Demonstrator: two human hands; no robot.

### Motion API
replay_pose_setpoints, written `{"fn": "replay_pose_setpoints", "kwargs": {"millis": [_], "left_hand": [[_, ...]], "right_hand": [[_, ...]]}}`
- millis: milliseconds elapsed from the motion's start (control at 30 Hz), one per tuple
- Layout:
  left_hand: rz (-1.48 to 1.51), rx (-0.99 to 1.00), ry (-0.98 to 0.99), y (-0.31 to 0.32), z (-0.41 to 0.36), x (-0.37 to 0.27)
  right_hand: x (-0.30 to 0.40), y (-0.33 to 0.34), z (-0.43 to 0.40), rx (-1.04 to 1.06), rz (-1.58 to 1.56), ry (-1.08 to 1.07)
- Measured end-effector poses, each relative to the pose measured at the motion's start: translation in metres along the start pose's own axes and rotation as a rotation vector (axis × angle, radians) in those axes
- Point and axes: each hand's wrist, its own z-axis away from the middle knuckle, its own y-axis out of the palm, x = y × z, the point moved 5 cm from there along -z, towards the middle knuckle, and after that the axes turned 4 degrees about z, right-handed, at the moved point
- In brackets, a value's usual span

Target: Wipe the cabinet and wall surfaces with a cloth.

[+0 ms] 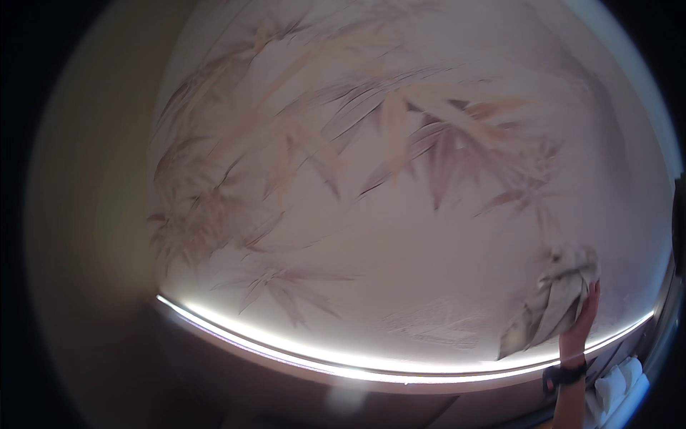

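Observation:
My right hand (581, 322) reaches up from the lower right, with a dark watch (565, 377) on the wrist. It holds a crumpled pale grey-beige cloth (557, 303) up against the wall mural (348, 230). One corner of the cloth hangs down to the left, close above a glowing light strip (343, 370). The mural is pinkish, with raised bamboo leaves and stems in mauve and peach. Part of the hand is hidden behind the cloth. My left hand is out of view.
Below the light strip runs a dark panel (257, 375). White pillows (619, 383) lie at the lower right. A plain, dim wall surface (91, 187) borders the mural on the left. A dark object (679, 225) stands at the far right rim.

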Motion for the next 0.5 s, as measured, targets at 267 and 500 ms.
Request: {"fn": "replay_pose_setpoints", "kwargs": {"millis": [267, 500], "left_hand": [[-0.23, 0.008, -0.064, 0.008, 0.009, -0.035], [-0.196, 0.045, -0.072, -0.011, -0.006, -0.07]], "right_hand": [[-0.135, 0.027, -0.021, -0.19, 0.319, 0.028], [-0.128, 0.025, -0.059, -0.292, 0.293, -0.037]]}}
